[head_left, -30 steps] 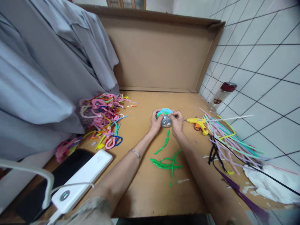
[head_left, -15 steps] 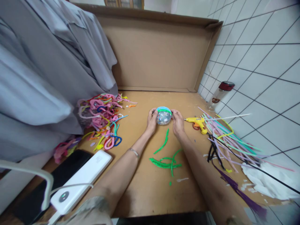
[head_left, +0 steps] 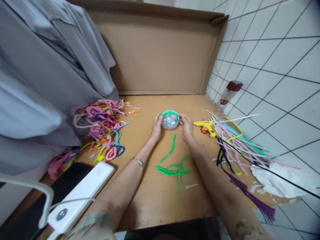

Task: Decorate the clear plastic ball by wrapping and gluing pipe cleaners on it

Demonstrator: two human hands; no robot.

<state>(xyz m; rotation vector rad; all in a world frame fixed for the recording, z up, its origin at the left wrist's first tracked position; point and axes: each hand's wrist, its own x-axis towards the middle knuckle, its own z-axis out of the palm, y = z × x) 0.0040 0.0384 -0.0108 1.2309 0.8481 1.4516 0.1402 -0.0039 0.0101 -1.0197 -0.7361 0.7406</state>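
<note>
- Shiny round piece, with a green band across its upper part, is in the middle of the table, directly between your two hands.
- Your left hand has its fingers against the left side of it, and your right hand has its fingers against the right side; so your grip is as narrow as the piece, and both hands hold it together.
- No hand is clearly nearer. The piece is round and I see no long axis, but the band goes from one hand toward the other. Whether its underside touches the table, I cannot tell.
- Nearer to you, between your forearms, one curved green strip lies alone, and behind your wrists is a crossed group of green strips.
- Just beside your right hand lies a yellow glue gun, its nozzle toward your fingers.
- Farther right are pale straight stems; well apart on the left, a tangled colourful heap and a white power bank.
</note>
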